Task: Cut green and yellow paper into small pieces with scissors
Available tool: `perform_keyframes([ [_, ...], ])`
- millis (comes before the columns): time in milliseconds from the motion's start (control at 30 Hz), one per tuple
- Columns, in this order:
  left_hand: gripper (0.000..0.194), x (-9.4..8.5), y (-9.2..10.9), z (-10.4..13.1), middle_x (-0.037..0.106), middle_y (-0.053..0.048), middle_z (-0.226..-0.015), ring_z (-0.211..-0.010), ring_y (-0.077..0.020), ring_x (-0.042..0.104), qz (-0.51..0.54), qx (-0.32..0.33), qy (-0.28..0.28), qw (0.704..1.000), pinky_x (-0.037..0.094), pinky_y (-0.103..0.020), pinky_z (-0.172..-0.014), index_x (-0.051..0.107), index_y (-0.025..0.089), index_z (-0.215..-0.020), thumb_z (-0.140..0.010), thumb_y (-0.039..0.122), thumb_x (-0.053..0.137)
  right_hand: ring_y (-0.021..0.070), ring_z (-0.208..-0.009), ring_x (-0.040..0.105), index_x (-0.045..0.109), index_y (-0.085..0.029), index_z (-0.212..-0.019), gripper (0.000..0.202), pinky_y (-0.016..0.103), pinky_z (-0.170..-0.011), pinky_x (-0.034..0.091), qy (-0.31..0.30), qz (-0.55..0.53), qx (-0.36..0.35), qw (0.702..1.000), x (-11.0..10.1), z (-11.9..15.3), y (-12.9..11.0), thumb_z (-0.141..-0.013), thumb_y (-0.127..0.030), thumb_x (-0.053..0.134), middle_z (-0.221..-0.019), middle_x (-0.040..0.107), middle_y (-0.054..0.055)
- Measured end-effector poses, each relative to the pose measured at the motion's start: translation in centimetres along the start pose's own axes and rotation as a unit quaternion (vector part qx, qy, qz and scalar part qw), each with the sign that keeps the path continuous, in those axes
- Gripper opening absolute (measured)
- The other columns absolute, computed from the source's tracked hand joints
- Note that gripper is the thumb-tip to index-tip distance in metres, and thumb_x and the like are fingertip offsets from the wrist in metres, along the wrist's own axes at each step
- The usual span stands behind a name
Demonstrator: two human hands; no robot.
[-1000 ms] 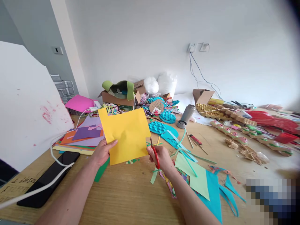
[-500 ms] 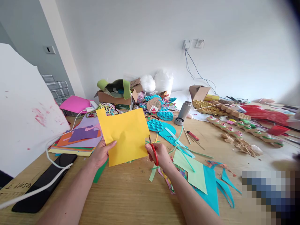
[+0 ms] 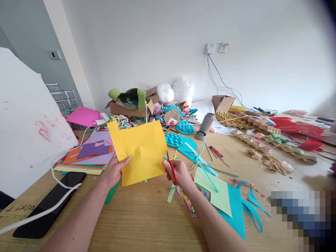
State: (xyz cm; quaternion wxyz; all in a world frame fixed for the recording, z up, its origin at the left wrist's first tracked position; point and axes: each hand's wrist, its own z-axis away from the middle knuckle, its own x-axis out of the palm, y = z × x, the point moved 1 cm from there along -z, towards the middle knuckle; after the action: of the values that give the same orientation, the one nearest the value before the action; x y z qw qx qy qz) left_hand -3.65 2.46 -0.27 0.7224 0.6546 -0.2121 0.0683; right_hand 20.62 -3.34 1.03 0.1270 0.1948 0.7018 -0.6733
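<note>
Slight midair paper (image 3: 140, 154) shift: edge in pinched left grip (image 3: 114, 172), scissors (image 3: 173, 173) in curled right (image 3: 181, 172)

Yellow sheet (image 3: 143, 150) was raised, broad face to camera, lower edge sloping up to the right. Top edge stepped down past a tab at its upper-left corner; faint dent mid-face. Red-handled scissors (image 3: 173, 172) sat at the sheet's right edge, narrow blades pointing up, tipped slightly left. Couldn't tell if blades were parted.
</note>
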Motion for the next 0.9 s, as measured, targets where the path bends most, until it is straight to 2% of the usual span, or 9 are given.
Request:
perform_keyframes([
  [133,0.054,0.08,0.08,0.02,0.073,-0.014,-0.109,-0.112,-0.0355,0.062,0.003,-0.001,-0.002,1.0,0.051,-0.045,-0.095,0.07,0.015,-0.108,-0.059,0.032,0.085,0.0119,-0.035,0.05,0.05,-0.019,-0.049,0.054,0.022,-0.041,0.035,0.002,0.001,0.001,1.0,-0.03,-0.03,-0.03,-0.081,-0.062,0.055,-0.04,0.056,0.002],
  [400,0.063,0.28,0.17,0.12,0.073,-0.015,-0.108,-0.108,-0.0352,0.065,0.001,-0.005,0.003,1.0,0.051,-0.045,-0.094,0.067,0.016,-0.115,-0.057,0.033,0.086,0.0107,-0.034,0.048,0.049,-0.019,-0.046,0.056,0.021,-0.041,0.034,0.004,-0.001,0.007,1.0,-0.04,-0.04,-0.06,-0.08,-0.063,0.054,-0.039,0.055,0.002],
  [900,0.065,0.24,0.09,0.07,0.074,-0.015,-0.105,-0.106,-0.0358,0.065,-0.002,-0.008,0.009,1.0,0.052,-0.046,-0.092,0.067,0.016,-0.115,-0.056,0.033,0.086,0.0111,-0.034,0.048,0.049,-0.019,-0.051,0.056,0.022,-0.04,0.034,0.01,-0.009,0.004,1.0,0.04,0.06,-0.09,-0.081,-0.067,0.05,-0.041,0.056,0.002],
])
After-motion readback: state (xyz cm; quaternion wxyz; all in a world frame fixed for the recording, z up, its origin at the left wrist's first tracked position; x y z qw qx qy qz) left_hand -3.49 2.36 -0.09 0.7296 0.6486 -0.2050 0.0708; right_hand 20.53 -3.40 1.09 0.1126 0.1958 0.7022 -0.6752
